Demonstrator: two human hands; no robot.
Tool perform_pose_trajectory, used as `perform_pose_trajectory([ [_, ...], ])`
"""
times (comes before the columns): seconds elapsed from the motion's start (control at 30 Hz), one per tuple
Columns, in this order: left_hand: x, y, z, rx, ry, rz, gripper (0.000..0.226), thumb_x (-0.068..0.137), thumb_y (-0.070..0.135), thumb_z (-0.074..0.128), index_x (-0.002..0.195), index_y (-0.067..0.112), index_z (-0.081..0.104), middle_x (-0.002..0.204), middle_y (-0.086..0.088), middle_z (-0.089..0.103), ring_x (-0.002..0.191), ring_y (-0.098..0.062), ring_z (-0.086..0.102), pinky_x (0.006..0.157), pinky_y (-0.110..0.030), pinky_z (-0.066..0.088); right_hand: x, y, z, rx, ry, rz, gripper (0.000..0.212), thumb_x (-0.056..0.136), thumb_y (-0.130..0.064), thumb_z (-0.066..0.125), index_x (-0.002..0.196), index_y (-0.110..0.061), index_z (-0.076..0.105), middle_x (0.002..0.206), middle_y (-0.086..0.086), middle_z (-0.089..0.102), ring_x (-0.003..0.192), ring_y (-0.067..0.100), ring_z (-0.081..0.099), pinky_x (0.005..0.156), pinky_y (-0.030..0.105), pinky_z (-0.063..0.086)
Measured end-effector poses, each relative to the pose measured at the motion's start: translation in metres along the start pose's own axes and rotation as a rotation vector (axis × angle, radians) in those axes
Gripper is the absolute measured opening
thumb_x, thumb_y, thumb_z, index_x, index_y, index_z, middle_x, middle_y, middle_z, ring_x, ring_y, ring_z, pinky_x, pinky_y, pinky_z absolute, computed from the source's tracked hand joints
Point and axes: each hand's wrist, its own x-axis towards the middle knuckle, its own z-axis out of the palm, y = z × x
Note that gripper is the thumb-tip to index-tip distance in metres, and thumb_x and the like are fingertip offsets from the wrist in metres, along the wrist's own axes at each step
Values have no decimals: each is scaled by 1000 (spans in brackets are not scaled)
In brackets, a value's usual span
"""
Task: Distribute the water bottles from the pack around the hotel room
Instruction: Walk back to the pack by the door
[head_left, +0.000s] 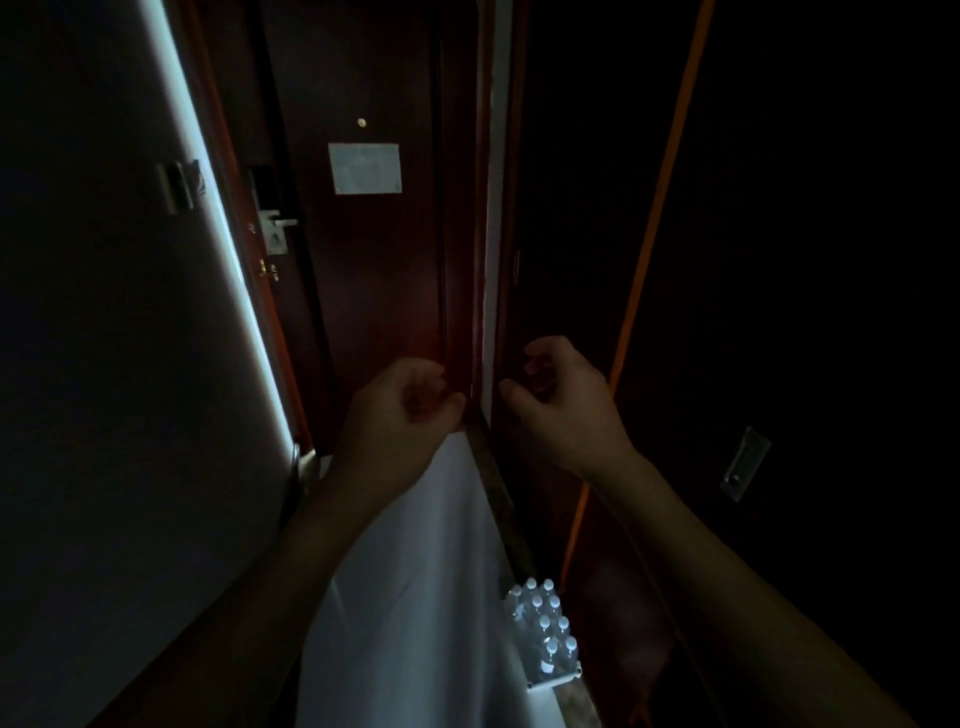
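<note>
A shrink-wrapped pack of water bottles (545, 634) with white caps stands on the pale floor, low in the head view, against the dark wall on the right. Both my arms are raised in front of me, well above the pack. My left hand (400, 410) has its fingers curled in and holds nothing. My right hand (561, 395) is likewise loosely curled and empty. Neither hand touches the pack. The entryway is very dim.
A dark wooden door (374, 270) with a lever handle (278, 228), a peephole and a posted notice (364, 169) stands ahead. A white wall (104, 364) with a card switch is on the left. Dark wardrobe panels (779, 260) line the right. A strip of pale floor (415, 597) runs between them.
</note>
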Motion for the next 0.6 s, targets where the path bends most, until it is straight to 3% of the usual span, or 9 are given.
perform_pose_trajectory([
  [0.07,34,-15,20,3,-4,-5,25,82,17,76,105,20,67,94,12,69,80,16,61,69,-2,46,38,25,12,23,0,-9,43,86,-34,71,124,-21,54,108,-12,57,97,4,57,77,16,46],
  [0.23,121,-40,63,-9,-13,-18,20,82,17,75,90,33,64,86,12,69,75,10,64,64,-8,48,129,80,33,61,3,5,51,84,-39,72,128,-21,54,118,-4,62,105,11,60,88,33,55],
  [0.33,163,-53,89,-28,-32,-25,24,80,22,75,85,42,63,85,11,69,75,5,66,68,-17,55,169,103,35,56,17,22,48,84,-35,72,126,-19,55,116,-2,62,101,10,61,84,28,54],
  [0.4,189,-64,111,-34,-83,-40,19,80,23,74,92,36,65,90,7,71,83,-5,69,77,-36,60,188,119,35,38,24,34,44,85,-31,72,124,-17,56,111,-5,60,97,7,58,77,17,48],
  [0.47,211,-74,138,-30,-144,-18,21,79,31,72,99,31,66,95,5,71,88,-14,70,79,-44,60,204,137,33,15,38,62,41,85,-29,72,122,-17,57,105,-8,58,91,5,57,71,10,42],
  [0.53,232,-85,166,-61,-189,0,24,78,33,73,101,30,66,95,6,71,89,-14,69,81,-43,59,220,158,30,0,85,107,41,84,-27,73,121,-17,58,103,-8,58,89,6,58,72,10,43],
  [0.6,252,-95,194,-87,-246,28,22,81,25,75,101,25,65,91,12,68,86,-4,66,82,-31,55,233,180,23,-44,141,141,43,82,-29,73,121,-17,58,103,-6,60,91,10,60,77,19,47],
])
